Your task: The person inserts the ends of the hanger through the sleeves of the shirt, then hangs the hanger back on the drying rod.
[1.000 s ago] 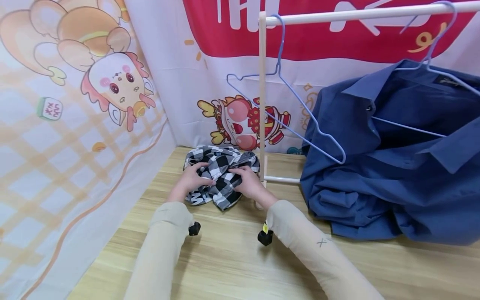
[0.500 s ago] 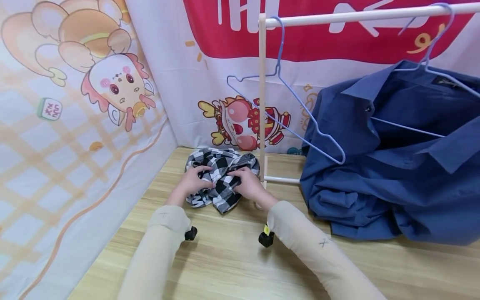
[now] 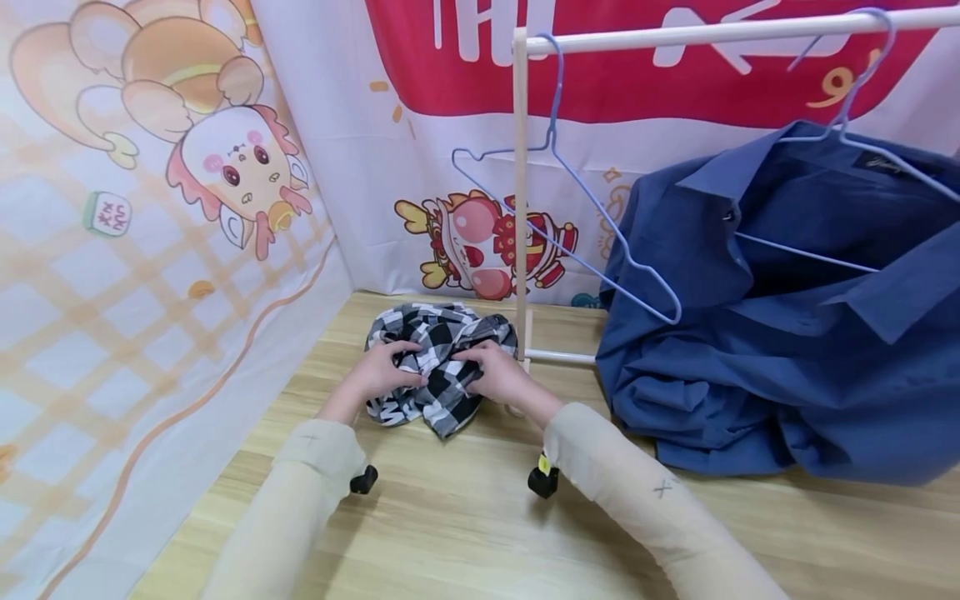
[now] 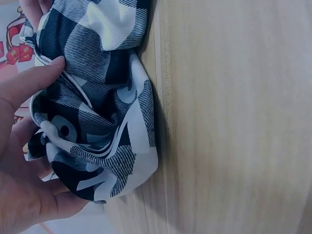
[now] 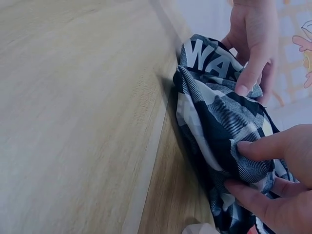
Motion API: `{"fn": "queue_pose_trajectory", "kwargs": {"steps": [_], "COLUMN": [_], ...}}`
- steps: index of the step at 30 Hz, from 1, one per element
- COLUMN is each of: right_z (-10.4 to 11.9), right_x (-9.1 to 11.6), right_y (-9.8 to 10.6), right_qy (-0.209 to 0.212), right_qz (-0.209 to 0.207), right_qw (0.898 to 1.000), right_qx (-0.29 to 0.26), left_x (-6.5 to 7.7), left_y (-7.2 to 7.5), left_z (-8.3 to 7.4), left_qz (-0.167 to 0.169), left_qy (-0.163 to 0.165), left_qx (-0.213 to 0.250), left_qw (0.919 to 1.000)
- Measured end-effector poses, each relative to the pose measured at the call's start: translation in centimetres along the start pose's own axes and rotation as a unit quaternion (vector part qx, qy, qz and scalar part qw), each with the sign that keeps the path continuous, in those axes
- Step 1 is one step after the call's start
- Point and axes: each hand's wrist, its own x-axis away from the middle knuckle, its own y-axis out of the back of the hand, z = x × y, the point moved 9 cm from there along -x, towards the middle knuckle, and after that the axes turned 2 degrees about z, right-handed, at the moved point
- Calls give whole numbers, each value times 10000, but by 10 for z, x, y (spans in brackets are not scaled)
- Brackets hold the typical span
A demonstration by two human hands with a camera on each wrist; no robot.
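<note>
A black-and-white checked shirt [image 3: 442,392] lies bunched up on the wood-look surface, with white lettering on one fold. My left hand [image 3: 378,371] grips its left side; in the left wrist view the thumb [image 4: 36,80] lies over the cloth and the other fingers are behind it. On the opposite side my right hand [image 3: 498,375] pinches a fold, thumb and fingers seen at the cloth in the right wrist view. A bare blue wire hanger [image 3: 555,150] hangs from the rail above the shirt.
A clothes rack with a white rail [image 3: 675,35] and pale wooden post [image 3: 520,200] stands just right of the checked shirt. A dark blue shirt [image 3: 697,350] hangs on another hanger at the right. Printed cloth walls [image 3: 247,67] close off the back and left.
Both hands have drawn slightly toward me with the checked shirt still between them, and its front corner sits a little lower in the head view. The forearms have spread slightly apart.
</note>
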Motion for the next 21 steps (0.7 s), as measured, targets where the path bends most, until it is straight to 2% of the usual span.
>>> {"fn": "queue_pose_trajectory", "kwargs": {"steps": [4,8,13,15,18,21], "right_z": [-1,-1,4,7,11,16], "right_x": [4,10,22,26,29,29], "right_y": [-2,-3,5,10,18,21], "right_qy": [32,258,858,1038,1171,1245], "right_qz": [211,289,-28,-261,-547,-583], "right_qw": [9998,9989,9930,9887,9797,9680], "right_qx": [31,271,811,1053,1534,2099], "left_x": [2,7,18,21,24,23], "left_y": [0,0,12,21,33,37], "left_z": [1,-1,-4,-2,5,16], "left_qz": [39,178,382,297,42,-200], "left_qy": [-121,-290,-281,-106,352,804], "left_qx": [-122,-124,41,56,164,341], "left_qw": [9998,9993,9989,9995,9992,9960]}}
